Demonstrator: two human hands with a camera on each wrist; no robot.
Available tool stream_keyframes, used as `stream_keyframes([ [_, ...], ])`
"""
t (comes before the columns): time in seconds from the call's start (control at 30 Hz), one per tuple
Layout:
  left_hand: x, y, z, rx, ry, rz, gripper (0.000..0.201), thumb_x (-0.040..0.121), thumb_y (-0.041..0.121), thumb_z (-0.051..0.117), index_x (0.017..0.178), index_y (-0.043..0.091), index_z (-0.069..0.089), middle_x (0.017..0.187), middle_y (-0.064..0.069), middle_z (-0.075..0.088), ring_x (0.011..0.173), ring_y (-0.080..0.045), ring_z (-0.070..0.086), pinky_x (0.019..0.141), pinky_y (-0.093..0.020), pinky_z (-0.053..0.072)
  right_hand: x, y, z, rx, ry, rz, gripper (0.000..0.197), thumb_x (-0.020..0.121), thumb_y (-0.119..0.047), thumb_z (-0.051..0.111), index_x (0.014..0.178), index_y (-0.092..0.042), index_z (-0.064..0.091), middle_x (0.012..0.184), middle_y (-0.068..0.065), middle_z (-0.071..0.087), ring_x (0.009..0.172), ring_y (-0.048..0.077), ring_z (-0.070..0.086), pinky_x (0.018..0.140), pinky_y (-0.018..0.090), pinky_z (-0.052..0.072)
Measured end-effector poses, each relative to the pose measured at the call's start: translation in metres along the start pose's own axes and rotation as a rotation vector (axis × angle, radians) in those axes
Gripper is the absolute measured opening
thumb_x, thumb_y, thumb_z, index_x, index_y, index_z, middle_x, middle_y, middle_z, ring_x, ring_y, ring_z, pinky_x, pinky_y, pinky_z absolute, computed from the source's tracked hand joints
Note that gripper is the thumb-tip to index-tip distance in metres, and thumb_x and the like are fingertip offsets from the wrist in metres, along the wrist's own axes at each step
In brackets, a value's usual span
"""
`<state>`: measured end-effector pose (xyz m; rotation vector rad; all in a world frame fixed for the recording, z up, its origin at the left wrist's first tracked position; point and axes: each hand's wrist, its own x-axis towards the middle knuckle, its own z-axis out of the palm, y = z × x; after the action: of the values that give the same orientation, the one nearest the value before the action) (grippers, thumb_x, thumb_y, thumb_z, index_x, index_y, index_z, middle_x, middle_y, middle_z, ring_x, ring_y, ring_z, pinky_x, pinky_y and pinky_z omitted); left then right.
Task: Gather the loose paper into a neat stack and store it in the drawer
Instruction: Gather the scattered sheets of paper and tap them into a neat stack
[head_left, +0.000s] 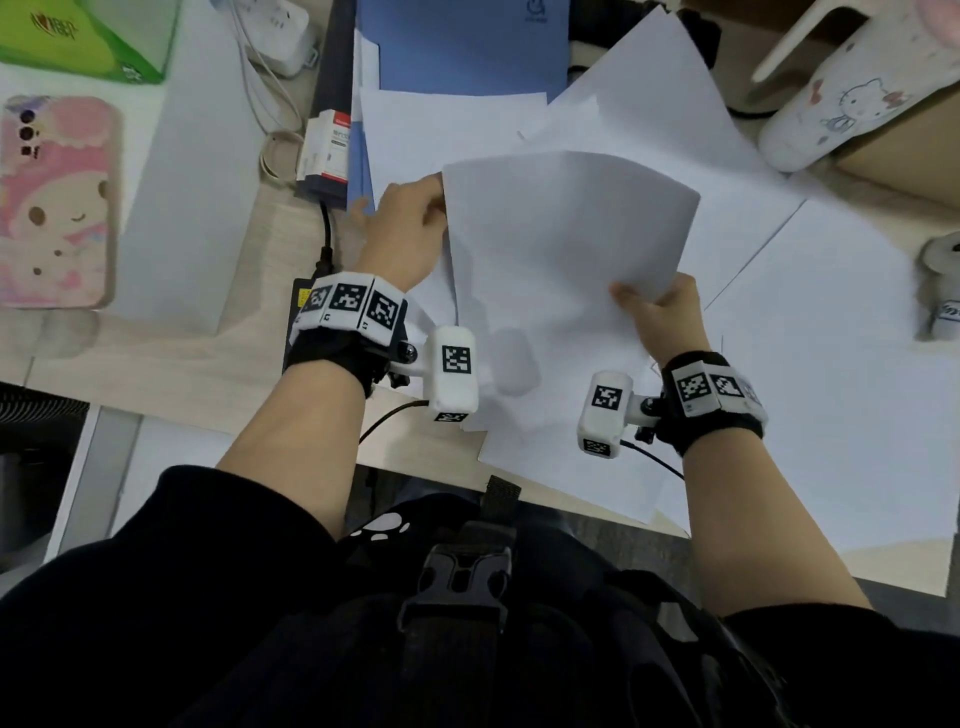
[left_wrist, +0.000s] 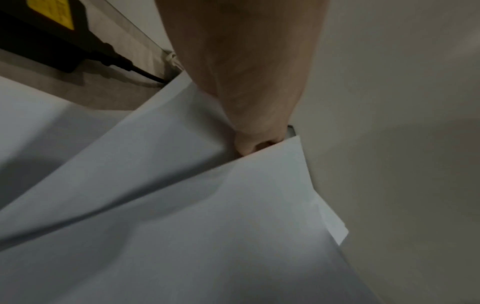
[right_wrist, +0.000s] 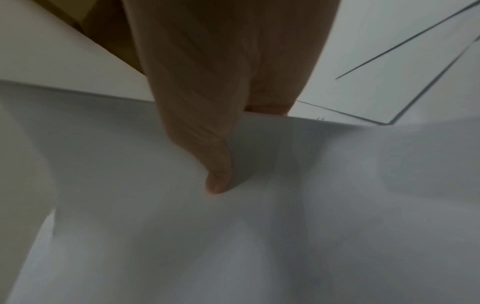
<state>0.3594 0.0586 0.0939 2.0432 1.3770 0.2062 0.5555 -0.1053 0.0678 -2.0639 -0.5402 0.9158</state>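
Note:
A bowed white sheet (head_left: 561, 234) hangs lifted above the desk's middle. My right hand (head_left: 660, 312) pinches its near right corner, thumb (right_wrist: 218, 176) on top of the sheet (right_wrist: 259, 226) and fingers beneath. My left hand (head_left: 405, 223) is at the sheet's left edge; in the left wrist view its fingers (left_wrist: 249, 144) slip behind a paper edge (left_wrist: 233, 205), so the grip is hidden. Several more loose white sheets (head_left: 831, 374) lie spread and overlapping on the desk. No drawer is in view.
A blue folder (head_left: 467, 41) lies at the back under the papers. A phone in a pink case (head_left: 52, 202), a green box (head_left: 88, 36) and a power strip (head_left: 275, 31) sit left. A white patterned bottle (head_left: 852, 98) lies back right. A black adapter (left_wrist: 46, 35) with cable is by my left wrist.

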Motion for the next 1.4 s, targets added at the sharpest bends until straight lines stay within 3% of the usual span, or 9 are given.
stream_keyframes([
  [0.2, 0.004, 0.009, -0.012, 0.016, -0.046, 0.086, 0.032, 0.089, 0.005, 0.039, 0.105, 0.017, 0.064, 0.098, -0.002, 0.069, 0.103, -0.02, 0.055, 0.112, -0.049, 0.016, -0.002, -0.003, -0.001, 0.087, 0.094, 0.028, 0.055, 0.064, -0.031, 0.076, 0.11, -0.004, 0.061, 0.104, 0.011, 0.068, 0.093, 0.026, 0.066, 0.082, 0.035, 0.055],
  [0.3, 0.005, 0.014, -0.01, 0.021, -0.044, 0.101, 0.028, 0.088, 0.004, 0.04, 0.098, 0.013, 0.065, 0.074, 0.005, 0.057, 0.089, -0.019, 0.047, 0.11, -0.047, 0.019, -0.003, -0.007, -0.003, 0.145, 0.096, 0.037, 0.045, 0.068, -0.012, 0.079, 0.108, -0.003, 0.06, 0.101, 0.009, 0.066, 0.089, 0.023, 0.064, 0.082, 0.035, 0.055],
  [0.43, 0.002, 0.025, 0.001, -0.09, 0.037, 0.134, 0.037, 0.085, 0.002, 0.04, 0.102, 0.024, 0.064, 0.081, 0.008, 0.06, 0.102, -0.02, 0.051, 0.105, -0.047, 0.022, -0.001, 0.0, -0.007, 0.205, 0.108, 0.067, 0.051, 0.068, -0.002, 0.079, 0.108, -0.015, 0.049, 0.106, 0.006, 0.061, 0.089, 0.018, 0.062, 0.077, 0.027, 0.055],
  [0.57, 0.003, 0.007, 0.019, -0.16, 0.172, -0.064, 0.04, 0.094, 0.013, 0.043, 0.133, 0.024, 0.046, 0.13, -0.003, 0.051, 0.126, -0.022, 0.041, 0.108, -0.044, 0.029, -0.001, 0.014, -0.012, 0.144, 0.089, 0.19, 0.033, 0.079, -0.008, 0.072, 0.109, 0.001, 0.062, 0.095, 0.01, 0.066, 0.075, 0.019, 0.064, 0.06, 0.018, 0.056],
  [0.67, -0.001, -0.016, 0.035, -0.052, 0.027, -0.332, 0.05, 0.093, 0.017, 0.048, 0.14, 0.015, 0.034, 0.142, -0.012, 0.039, 0.132, -0.03, 0.034, 0.108, -0.045, 0.032, 0.001, 0.029, -0.013, 0.164, 0.14, 0.298, 0.035, 0.079, -0.009, 0.072, 0.109, 0.005, 0.064, 0.098, 0.013, 0.067, 0.081, 0.023, 0.064, 0.067, 0.026, 0.055],
  [0.9, -0.008, -0.028, 0.06, -0.086, -0.016, -0.426, 0.059, 0.086, 0.009, 0.054, 0.14, 0.012, 0.031, 0.141, -0.011, 0.04, 0.131, -0.032, 0.03, 0.105, -0.044, 0.035, -0.006, 0.051, -0.003, 0.24, 0.141, 0.439, 0.021, 0.081, -0.003, 0.068, 0.101, -0.004, 0.061, 0.099, 0.013, 0.065, 0.088, 0.029, 0.063, 0.089, 0.045, 0.054],
  [1.0, -0.004, -0.03, 0.064, -0.177, -0.003, -0.482, 0.059, 0.082, 0.007, 0.056, 0.137, 0.014, 0.034, 0.133, -0.01, 0.048, 0.127, -0.031, 0.033, 0.1, -0.041, 0.038, -0.007, 0.055, 0.001, 0.29, 0.133, 0.461, 0.018, 0.082, -0.003, 0.067, 0.099, -0.006, 0.061, 0.09, 0.009, 0.066, 0.083, 0.029, 0.063, 0.084, 0.045, 0.054],
  [1.17, -0.008, -0.024, 0.068, -0.126, 0.119, -0.542, 0.06, 0.079, 0.001, 0.054, 0.134, 0.011, 0.035, 0.143, -0.014, 0.026, 0.13, -0.031, 0.027, 0.092, -0.032, 0.038, -0.008, 0.056, 0.004, 0.332, 0.118, 0.461, 0.018, 0.083, -0.003, 0.065, 0.1, -0.006, 0.06, 0.079, 0.002, 0.063, 0.07, 0.021, 0.061, 0.063, 0.031, 0.052],
  [1.4, -0.013, -0.028, 0.062, -0.257, 0.272, -0.709, 0.058, 0.074, 0.004, 0.063, 0.126, 0.008, 0.037, 0.136, -0.015, 0.034, 0.116, -0.035, 0.046, 0.092, -0.039, 0.042, -0.012, 0.055, 0.01, 0.352, 0.124, 0.472, 0.012, 0.085, -0.002, 0.063, 0.095, -0.008, 0.059, 0.079, 0.001, 0.062, 0.084, 0.026, 0.06, 0.078, 0.041, 0.051],
])
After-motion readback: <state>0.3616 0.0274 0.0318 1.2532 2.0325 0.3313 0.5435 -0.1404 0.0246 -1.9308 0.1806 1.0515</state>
